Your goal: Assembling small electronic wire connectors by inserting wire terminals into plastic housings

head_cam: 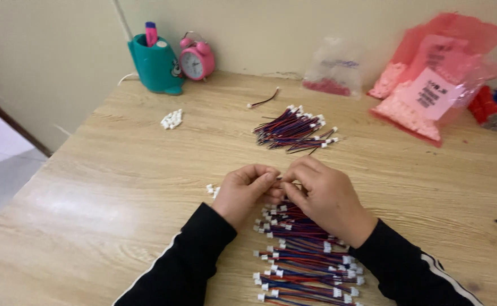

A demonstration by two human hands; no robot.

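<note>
My left hand (244,190) and my right hand (323,197) meet over the near middle of the wooden table (118,187), fingertips pinched together on a thin wire piece (285,182) between them. What the left fingertips grip is mostly hidden. Under my wrists lies a long pile of red-and-blue wires with white connectors (302,258). A second bundle of the same wires (294,130) lies farther away at the table's middle. Two small white connectors (211,190) sit just left of my left hand.
A small heap of white connectors (171,119) lies at the far left. A teal pen holder (155,65) and a pink alarm clock (196,59) stand by the wall. A clear bag (333,71), red plastic bags (435,85) and a single loose wire (264,101) are at the back.
</note>
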